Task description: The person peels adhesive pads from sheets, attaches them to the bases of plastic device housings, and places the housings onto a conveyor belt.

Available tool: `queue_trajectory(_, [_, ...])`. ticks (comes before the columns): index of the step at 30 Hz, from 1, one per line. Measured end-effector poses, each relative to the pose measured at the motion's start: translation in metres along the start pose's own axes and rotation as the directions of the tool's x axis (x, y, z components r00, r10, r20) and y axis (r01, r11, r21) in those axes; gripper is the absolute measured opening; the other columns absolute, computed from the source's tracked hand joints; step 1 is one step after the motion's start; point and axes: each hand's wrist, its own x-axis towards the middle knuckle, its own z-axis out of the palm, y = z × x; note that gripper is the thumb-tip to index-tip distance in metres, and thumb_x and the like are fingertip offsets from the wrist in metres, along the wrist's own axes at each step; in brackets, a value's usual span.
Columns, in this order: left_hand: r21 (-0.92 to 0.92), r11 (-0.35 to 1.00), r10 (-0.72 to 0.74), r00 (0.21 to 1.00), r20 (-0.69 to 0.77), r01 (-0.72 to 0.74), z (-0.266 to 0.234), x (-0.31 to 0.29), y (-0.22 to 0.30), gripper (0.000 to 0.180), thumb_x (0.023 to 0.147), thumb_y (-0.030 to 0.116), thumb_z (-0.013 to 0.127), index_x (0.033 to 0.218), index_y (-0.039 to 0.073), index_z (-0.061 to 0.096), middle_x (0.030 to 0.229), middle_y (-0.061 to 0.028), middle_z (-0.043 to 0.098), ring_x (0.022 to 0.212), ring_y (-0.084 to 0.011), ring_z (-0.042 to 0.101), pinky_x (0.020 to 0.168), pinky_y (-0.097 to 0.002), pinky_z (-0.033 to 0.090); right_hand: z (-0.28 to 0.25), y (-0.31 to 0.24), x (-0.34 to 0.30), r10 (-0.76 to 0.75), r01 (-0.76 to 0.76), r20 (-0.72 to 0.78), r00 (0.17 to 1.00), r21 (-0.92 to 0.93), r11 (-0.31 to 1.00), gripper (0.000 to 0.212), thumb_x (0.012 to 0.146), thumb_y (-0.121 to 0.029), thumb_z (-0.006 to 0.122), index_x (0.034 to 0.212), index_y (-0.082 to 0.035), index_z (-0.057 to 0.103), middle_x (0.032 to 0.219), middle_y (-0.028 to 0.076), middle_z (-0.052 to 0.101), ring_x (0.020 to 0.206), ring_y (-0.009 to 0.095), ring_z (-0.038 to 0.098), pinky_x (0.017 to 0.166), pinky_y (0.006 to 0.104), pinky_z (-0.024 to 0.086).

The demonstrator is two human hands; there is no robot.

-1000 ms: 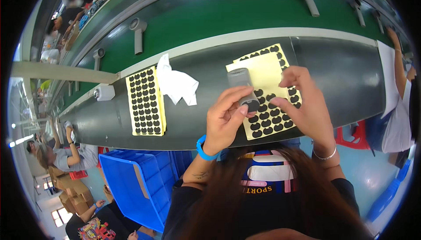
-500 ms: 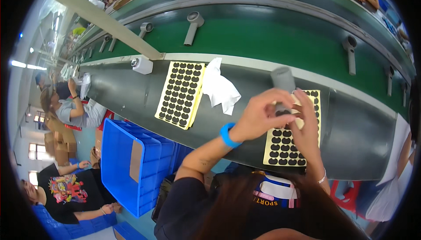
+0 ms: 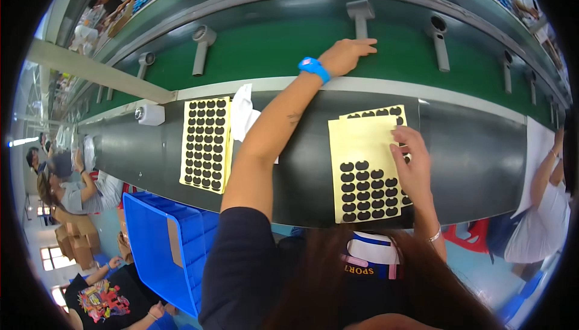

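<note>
My left hand reaches over the green conveyor belt, its fingers stretched out by the handle of a grey handheld fan. The handle's lower end is hidden behind the hand, and I see no grip around it. Over the right edge of a pale yellow sticker sheet is my right hand, thumb and fingers apart, nothing visible between them. Black rounded stickers cover the sheet's lower part; its upper part is bare. Another sheet shows beneath it.
To the left lies a stack of sticker sheets, beside a white cloth partly behind my left arm. A white container stands near the post. More fans rest along the belt. A blue crate is below the table's edge.
The fan that was between my hands is now on the belt. My left hand has moved forward to it; my right hand has dropped back to the sheet. The view has shifted.
</note>
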Motion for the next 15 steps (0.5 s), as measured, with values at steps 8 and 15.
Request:
queue_trajectory(8, [-0.100,0.994,-0.031,0.994,0.108,0.042,-0.024,-0.071,0.118,0.019,0.083,0.004,0.055,0.099,0.003,0.064,0.114,-0.0158,0.061,0.106,-0.0329,0.057,0.091,-0.0405,0.046,0.027,-0.008,-0.013,0.054,-0.005,0.241,0.969,-0.199,0.980,0.012,0.080,-0.006,0.067,0.090,-0.002,0.062,0.087,0.014,0.059,0.079,0.030,0.064,0.068,0.0368,0.050])
queue_trajectory(15, [-0.053,0.991,-0.111,0.983,0.144,0.120,0.015,-0.126,0.164,0.022,0.081,0.013,0.065,0.103,0.008,0.068,0.123,-0.0085,0.058,0.122,-0.0272,0.047,0.106,-0.0475,0.030,0.031,-0.013,-0.031,0.030,0.005,0.126,0.992,-0.270,0.963,0.015,0.077,-0.002,0.068,0.087,-0.002,0.057,0.088,0.014,0.055,0.079,0.031,0.058,0.069,0.0389,0.047])
